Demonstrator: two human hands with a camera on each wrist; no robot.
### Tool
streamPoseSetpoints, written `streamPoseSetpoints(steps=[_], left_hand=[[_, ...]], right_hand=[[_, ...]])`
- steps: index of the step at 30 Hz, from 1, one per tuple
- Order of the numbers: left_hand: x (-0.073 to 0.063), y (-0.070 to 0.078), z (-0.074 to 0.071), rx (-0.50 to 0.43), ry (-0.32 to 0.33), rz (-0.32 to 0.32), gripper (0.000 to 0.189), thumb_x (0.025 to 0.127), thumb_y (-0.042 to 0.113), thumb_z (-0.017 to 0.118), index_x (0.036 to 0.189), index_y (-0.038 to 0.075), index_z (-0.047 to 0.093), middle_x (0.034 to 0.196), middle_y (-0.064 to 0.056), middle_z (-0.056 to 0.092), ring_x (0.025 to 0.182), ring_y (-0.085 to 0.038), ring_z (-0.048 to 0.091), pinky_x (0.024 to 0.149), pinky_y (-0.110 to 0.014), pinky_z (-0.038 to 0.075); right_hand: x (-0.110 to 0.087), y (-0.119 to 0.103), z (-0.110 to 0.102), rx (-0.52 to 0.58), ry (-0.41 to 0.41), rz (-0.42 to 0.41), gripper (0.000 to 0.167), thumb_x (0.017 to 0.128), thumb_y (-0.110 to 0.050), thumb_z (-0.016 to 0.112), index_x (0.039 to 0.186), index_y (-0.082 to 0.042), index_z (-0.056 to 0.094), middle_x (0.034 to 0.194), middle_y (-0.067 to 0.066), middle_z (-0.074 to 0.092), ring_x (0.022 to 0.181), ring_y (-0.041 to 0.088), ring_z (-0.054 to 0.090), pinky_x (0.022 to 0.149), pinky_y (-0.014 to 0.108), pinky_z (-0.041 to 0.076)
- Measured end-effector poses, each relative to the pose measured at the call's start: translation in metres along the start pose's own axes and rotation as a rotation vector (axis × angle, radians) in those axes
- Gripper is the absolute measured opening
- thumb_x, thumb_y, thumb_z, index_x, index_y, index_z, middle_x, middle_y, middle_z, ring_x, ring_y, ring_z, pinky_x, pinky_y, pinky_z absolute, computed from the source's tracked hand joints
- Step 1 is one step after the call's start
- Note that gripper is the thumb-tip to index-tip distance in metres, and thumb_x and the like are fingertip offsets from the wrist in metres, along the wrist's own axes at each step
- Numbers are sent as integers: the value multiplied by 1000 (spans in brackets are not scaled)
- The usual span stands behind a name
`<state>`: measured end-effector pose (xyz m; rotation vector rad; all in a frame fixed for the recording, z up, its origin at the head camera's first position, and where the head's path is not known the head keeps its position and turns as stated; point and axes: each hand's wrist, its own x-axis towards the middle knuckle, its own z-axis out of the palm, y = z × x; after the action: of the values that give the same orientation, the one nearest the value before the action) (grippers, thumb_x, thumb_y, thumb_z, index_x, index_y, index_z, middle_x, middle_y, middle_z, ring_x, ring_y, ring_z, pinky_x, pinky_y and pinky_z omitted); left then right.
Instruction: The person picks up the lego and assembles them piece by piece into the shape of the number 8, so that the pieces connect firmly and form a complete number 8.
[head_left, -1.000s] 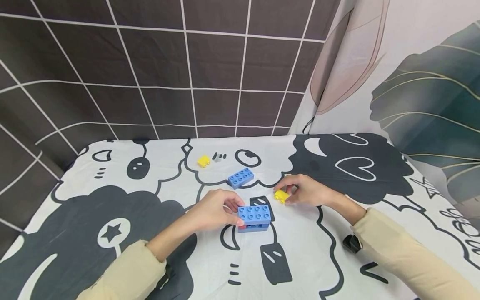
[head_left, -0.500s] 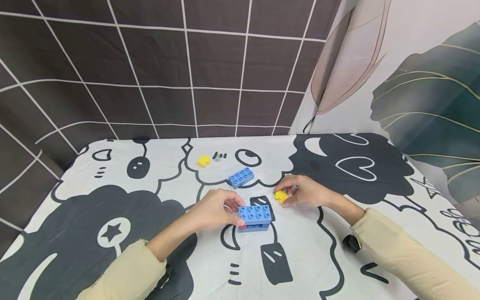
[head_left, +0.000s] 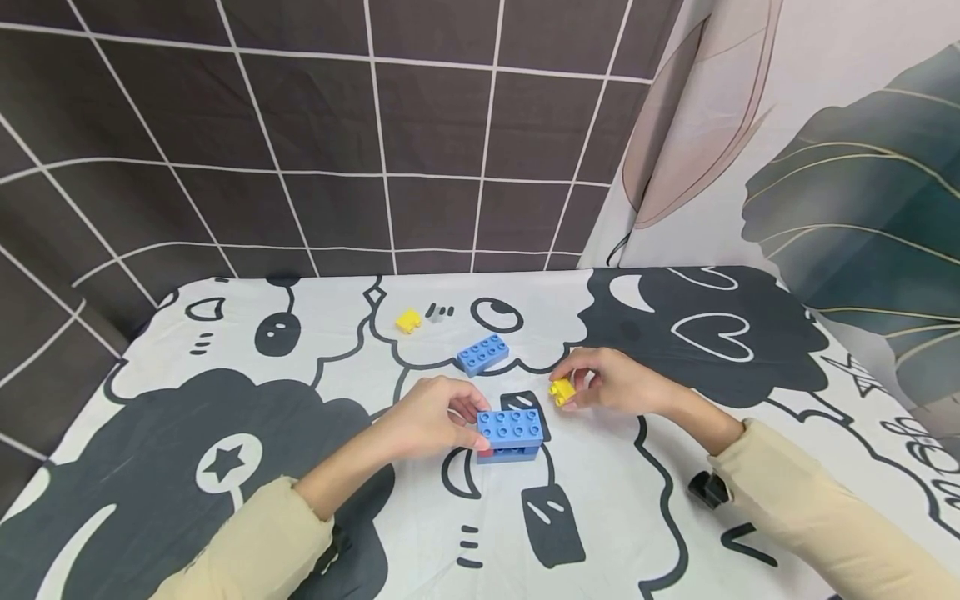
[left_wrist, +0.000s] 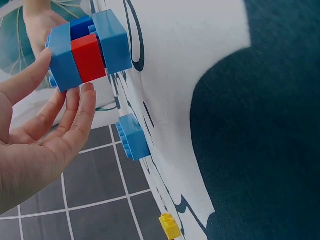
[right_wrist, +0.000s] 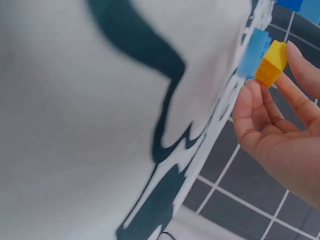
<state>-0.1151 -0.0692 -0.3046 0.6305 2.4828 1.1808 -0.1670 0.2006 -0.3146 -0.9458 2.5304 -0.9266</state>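
Note:
In the head view my left hand [head_left: 431,421] holds the left end of a small stack of toy building bricks [head_left: 510,428], thumb on the near side. Two long blue bricks form its top and bottom layers. Between them the left wrist view shows a red brick [left_wrist: 88,58] and a darker blue brick [left_wrist: 81,27]. To the right of the stack, my right hand [head_left: 621,382] pinches a small yellow brick [head_left: 561,392] between thumb and fingers. The right wrist view shows the smooth sides of that yellow brick [right_wrist: 272,64].
A loose blue brick [head_left: 482,356] lies studs up behind the stack. Farther back and left is another small yellow brick [head_left: 408,322]. The patterned cloth [head_left: 600,517] covers the table, and a dark gridded curtain [head_left: 427,125] hangs behind it.
The yellow brick in my right hand has turned a little between the fingers. My left hand and the stack stay in place.

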Motion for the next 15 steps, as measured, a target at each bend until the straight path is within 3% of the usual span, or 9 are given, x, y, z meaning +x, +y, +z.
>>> streamPoseSetpoints(steps=[6, 15], left_hand=[[0, 0, -2, 0, -4, 0, 29, 70, 11, 79, 94, 4, 65, 84, 0, 62, 83, -14, 59, 77, -28, 49], [1, 0, -1, 5, -8, 0, 29, 69, 10, 79, 94, 4, 65, 85, 1, 62, 83, -14, 60, 77, -29, 49]], right_hand=[[-2, -13, -3, 39, -4, -62, 36, 77, -6, 72, 111, 0, 62, 94, 1, 58, 79, 16, 52, 65, 26, 47], [-4, -31, -4, 90, -8, -75, 34, 76, -8, 73, 108, -2, 61, 92, -1, 59, 81, 17, 54, 70, 25, 49]])
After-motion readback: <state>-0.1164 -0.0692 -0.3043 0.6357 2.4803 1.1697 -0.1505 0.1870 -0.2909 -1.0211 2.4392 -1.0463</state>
